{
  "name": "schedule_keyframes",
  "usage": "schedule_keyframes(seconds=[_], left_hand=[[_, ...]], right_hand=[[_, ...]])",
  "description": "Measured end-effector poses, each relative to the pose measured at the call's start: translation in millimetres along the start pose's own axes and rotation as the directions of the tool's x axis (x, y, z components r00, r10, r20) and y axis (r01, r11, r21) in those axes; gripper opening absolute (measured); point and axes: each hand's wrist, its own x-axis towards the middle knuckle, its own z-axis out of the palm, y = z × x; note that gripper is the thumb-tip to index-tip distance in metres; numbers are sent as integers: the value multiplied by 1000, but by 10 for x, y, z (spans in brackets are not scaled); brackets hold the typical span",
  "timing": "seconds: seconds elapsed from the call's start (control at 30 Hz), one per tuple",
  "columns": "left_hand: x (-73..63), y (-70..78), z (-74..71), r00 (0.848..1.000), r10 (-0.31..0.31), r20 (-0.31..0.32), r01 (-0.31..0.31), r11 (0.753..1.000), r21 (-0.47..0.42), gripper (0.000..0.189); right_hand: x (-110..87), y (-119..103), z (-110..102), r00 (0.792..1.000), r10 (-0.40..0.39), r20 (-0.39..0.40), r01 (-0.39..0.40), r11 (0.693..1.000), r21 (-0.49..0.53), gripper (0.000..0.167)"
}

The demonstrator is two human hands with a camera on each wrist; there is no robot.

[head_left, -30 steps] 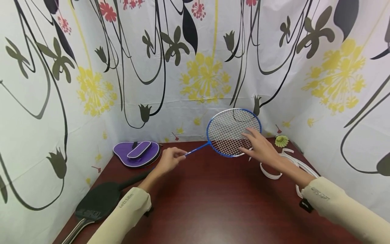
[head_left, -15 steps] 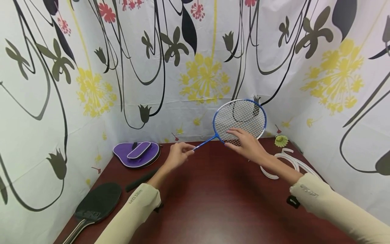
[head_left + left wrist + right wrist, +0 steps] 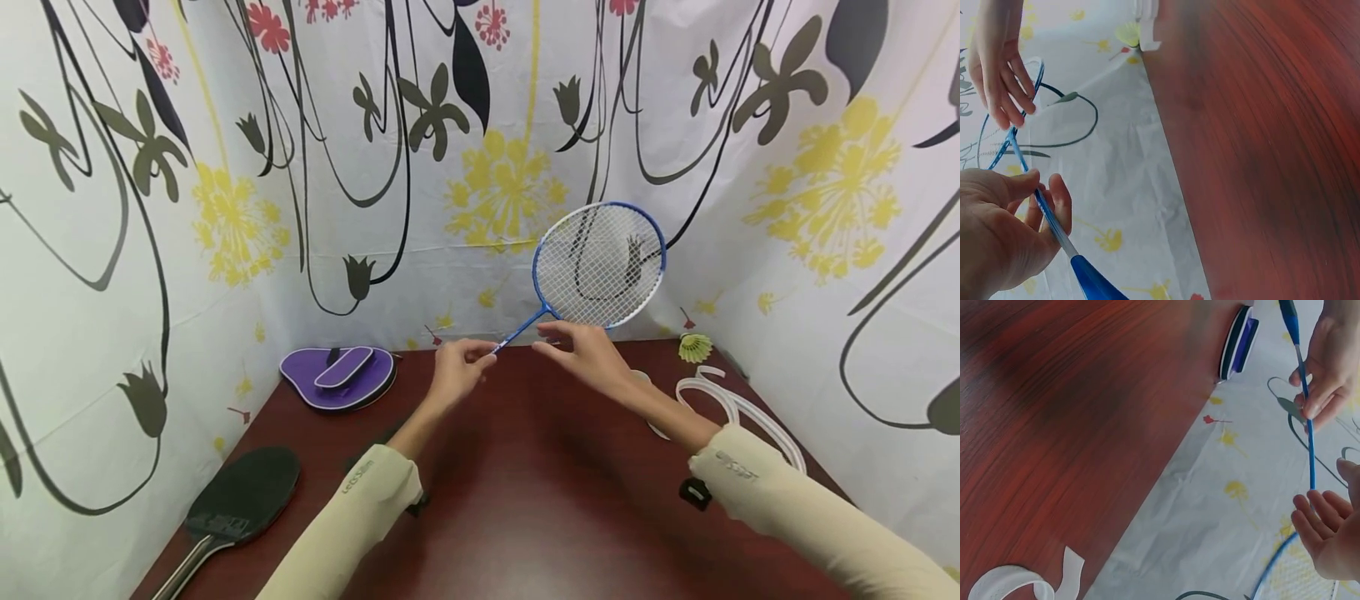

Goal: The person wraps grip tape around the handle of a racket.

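Observation:
A blue and white badminton racket is held up, its head tilted toward the patterned cloth. My left hand pinches the thin blue shaft between thumb and fingers, ahead of the blue cone at the top of the grip. The grip's dark end is mostly behind my left forearm in the head view. My right hand is by the throat, just below the strung head; its fingers are extended and loosely bent, close to the shaft without curling round it.
On the dark red table, a purple paddle case lies back left and a black table tennis paddle front left. A yellow-green shuttlecock and a curled white strip lie on the right. Patterned cloth hangs around the table.
The racket's head has risen and shifted slightly right. My left hand has moved right and up along with it, while my right hand has slid from over the strings left to the throat.

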Motion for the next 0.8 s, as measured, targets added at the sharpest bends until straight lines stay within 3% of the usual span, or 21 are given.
schedule_keyframes(seconds=[0.17, 0.33, 0.5, 0.8], left_hand=[[5, 69, 122, 997, -49, -55, 40, 987, -154, 18], [-10, 166, 224, 991, -99, -92, 76, 973, -220, 18], [-1, 238, 304, 985, -95, -141, 51, 956, -287, 18], [42, 364, 312, 978, -52, -200, -5, 962, -272, 16]], right_hand=[[57, -21, 60, 999, 49, 6, -49, 999, 22, 37], [134, -52, 125, 993, 117, 8, -118, 991, 71, 40], [209, -79, 171, 988, 154, -28, -149, 981, 121, 40], [299, -135, 165, 980, 186, -65, -172, 967, 187, 44]])
